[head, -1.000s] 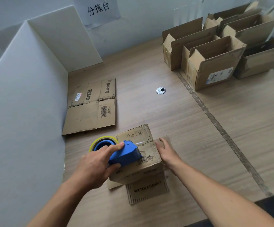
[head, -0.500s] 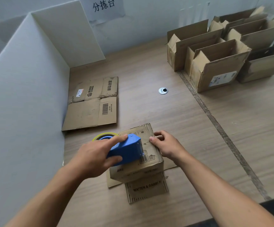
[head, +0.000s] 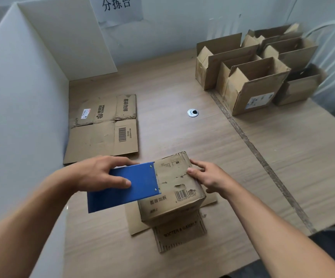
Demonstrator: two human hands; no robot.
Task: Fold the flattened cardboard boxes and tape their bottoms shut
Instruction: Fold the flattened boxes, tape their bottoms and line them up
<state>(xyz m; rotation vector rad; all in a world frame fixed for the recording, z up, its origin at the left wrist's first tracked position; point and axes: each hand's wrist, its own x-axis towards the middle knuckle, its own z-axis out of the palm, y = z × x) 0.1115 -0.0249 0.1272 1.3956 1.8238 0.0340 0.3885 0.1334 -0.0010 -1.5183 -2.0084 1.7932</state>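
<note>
A small folded cardboard box (head: 174, 185) stands upside down near the table's front, its lower flaps splayed on the wood. My left hand (head: 96, 173) grips a blue tape dispenser (head: 126, 187) whose front edge lies on the box's upturned bottom at its left side. My right hand (head: 206, 175) rests on the box's right top edge, thumb on top and fingers down the far side. The tape roll is hidden behind the dispenser. A flattened box (head: 102, 127) lies flat at the left, against the white partition.
Several folded open-topped boxes (head: 255, 85) stand grouped at the back right. A white partition (head: 22, 117) walls the left side. A round metal cable grommet (head: 192, 112) sits mid-table. A seam strip (head: 263, 157) runs diagonally across the wooden table (head: 182, 133).
My left hand tilted the dispenser flatter, so its blue side now faces up and the yellow roll is hidden. My right hand slid from the box's right side up onto its top edge.
</note>
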